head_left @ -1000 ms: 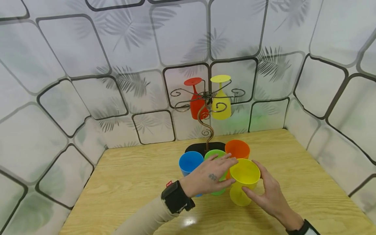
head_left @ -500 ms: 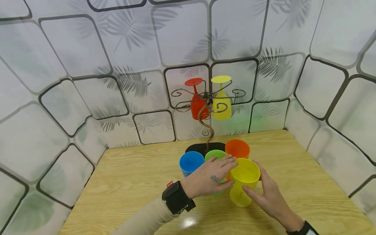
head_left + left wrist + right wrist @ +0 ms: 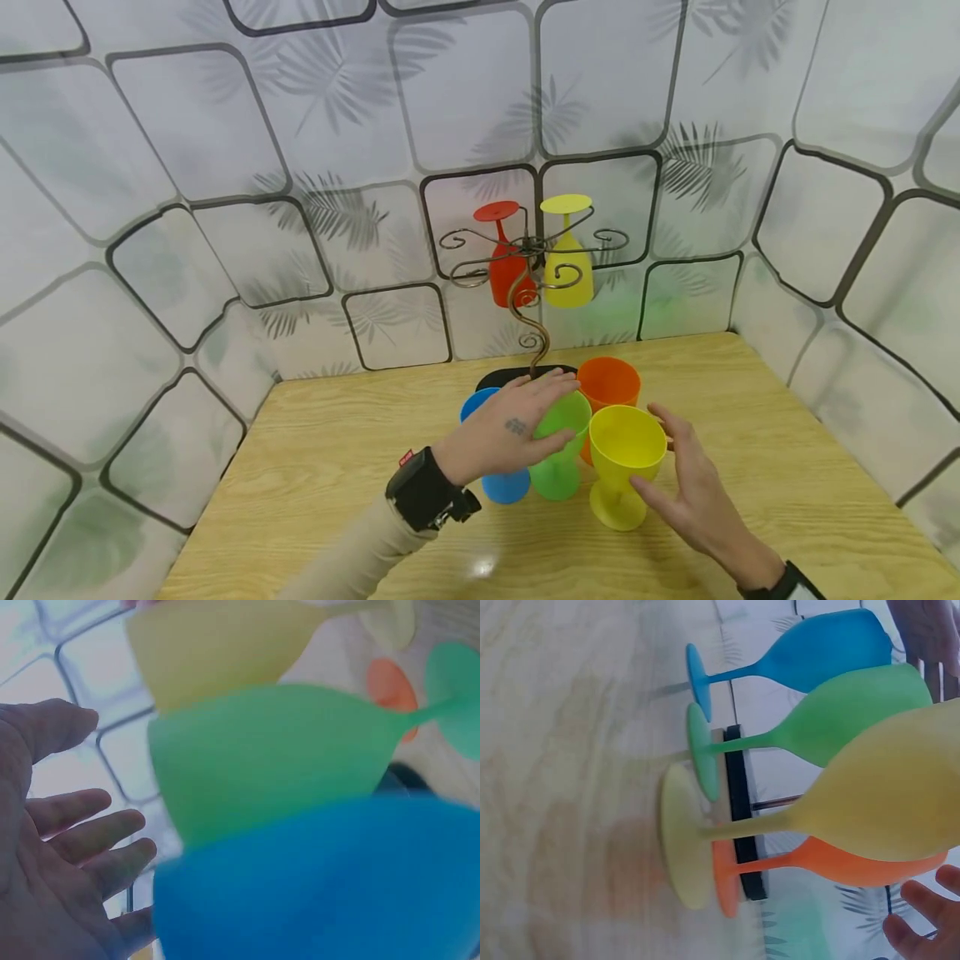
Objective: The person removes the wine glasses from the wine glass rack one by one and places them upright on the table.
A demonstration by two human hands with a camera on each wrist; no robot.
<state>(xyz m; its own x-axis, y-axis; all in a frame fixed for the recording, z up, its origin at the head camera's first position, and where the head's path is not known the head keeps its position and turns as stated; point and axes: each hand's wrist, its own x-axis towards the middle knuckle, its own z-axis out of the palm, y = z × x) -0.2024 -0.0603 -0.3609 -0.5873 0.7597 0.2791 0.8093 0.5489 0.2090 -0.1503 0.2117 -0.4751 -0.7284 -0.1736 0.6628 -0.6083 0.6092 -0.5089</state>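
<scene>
A pale wooden table sits in a corner of patterned wall panels, and you look down on it from above. At the far middle stands a wire rack with a red goblet and a yellow one hanging upside down. Just in front of its black base four goblets stand upright, close together: blue on the left, green next to it, orange behind, yellow goblet nearest on the right. Your left hand reaches over the blue goblet, fingers straight and spread, its fingertips at the green goblet's rim; it grips nothing. Your right hand hovers just right of the near yellow goblet, fingers relaxed and apart; whether it touches the bowl I cannot tell.
</scene>
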